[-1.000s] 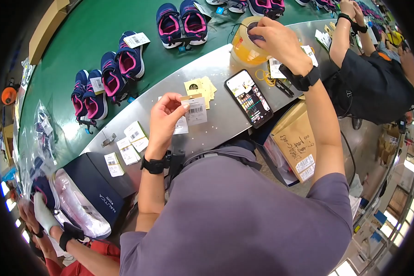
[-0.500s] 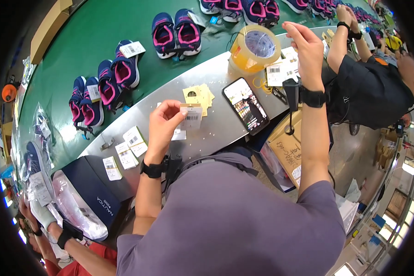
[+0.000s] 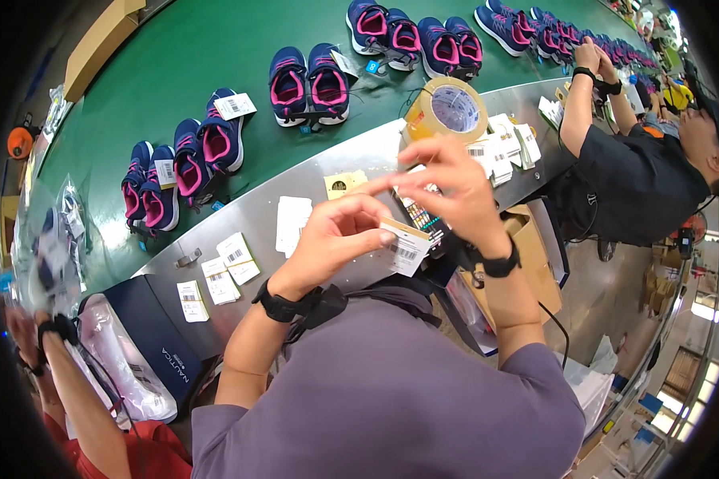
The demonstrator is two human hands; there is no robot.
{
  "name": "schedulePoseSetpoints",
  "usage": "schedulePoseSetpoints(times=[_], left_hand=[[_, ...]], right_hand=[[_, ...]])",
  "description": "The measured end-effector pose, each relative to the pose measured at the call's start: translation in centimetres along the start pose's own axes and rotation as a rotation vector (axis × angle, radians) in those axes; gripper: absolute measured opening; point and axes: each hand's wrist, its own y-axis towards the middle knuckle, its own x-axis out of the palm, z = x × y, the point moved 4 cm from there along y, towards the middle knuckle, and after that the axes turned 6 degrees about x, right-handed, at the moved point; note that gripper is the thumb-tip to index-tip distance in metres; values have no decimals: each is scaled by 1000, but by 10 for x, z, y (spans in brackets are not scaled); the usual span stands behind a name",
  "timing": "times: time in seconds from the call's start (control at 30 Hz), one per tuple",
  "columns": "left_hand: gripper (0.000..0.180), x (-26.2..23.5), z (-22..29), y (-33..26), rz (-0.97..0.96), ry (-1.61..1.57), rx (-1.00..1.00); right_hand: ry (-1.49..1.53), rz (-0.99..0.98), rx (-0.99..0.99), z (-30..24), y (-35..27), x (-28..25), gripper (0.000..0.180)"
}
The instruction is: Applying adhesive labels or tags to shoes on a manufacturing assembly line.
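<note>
Left-hand (image 3: 335,239) grip: barcode label (image 3: 403,247), steel counter (image 3: 351,164)

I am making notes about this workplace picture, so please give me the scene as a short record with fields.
Place: long metal counter beside a green conveyor belt
Left hand: pinches a small white barcode label
Right hand: raised close above the label, fingers bent; contact unclear
On the belt: pairs of navy and pink shoes
On the counter: roll of tape, paper tags
Others: a person in black at right, an arm in a red sleeve at lower left
</note>
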Motion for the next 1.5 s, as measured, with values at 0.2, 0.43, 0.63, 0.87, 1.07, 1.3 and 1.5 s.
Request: schedulePoseSetpoints(times=[0.2,0.43,0.63,0.87,1.07,1.3,1.5], left_hand=[[10,-7,-28,-4,19,58,-50],[14,-15,-13,7,290,116,237],[20,-27,-12,16,546,50,237],[18,-11,-14,42,540,168,255],[14,5,-19,67,514,204,196],[22,43,7,107,158,1392,984],[25,92,20,179,-81,1795,1413]], right_hand=[[630,5,384,13,-22,20,9],[595,230,395,16,-10,17,17],[-98,205,-22,-1,6,18,33],[-62,123,44,11,13,9,43],[-72,149,79,27,20,-17,37],[116,-35,243,55,22,-59,16],[67,-83,137,79,61,-144,12]])
